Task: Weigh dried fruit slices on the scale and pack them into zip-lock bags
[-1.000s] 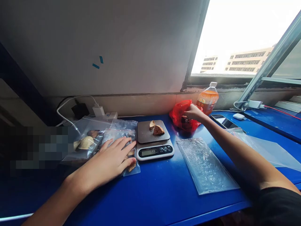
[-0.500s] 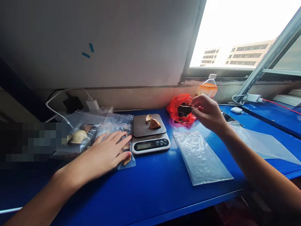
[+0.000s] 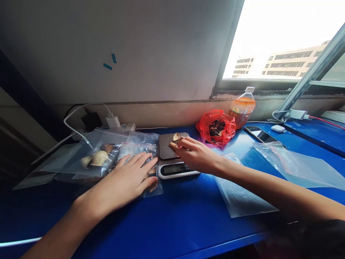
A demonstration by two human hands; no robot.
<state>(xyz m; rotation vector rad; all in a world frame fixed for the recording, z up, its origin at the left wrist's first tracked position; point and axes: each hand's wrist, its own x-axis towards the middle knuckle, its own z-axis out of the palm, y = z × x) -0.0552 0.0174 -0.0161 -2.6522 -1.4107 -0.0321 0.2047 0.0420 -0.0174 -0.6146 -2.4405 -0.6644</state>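
Note:
My left hand lies flat with its fingers spread on clear zip bags that hold dried brown pieces. Beside it stands a small digital kitchen scale; its display digits are hard to read. Over the scale's plate, my right hand is closed in a pinch on a dried brown piece, whose end shows at the fingertips. A pale curled dried piece rests on the plate behind. Whether a darker piece is also in my fingers is hidden. Beyond the scale sits an open red plastic bag of dark dried pieces.
An empty clear bag lies under my right forearm, and another clear bag lies farther right. An orange drink bottle, phone and white earbud case stand behind. Charger cables run at the left.
My right hand has moved left and down from the red bag, where it held a dark piece, to the scale plate. My left hand stays on the bags. The view has shifted slightly.

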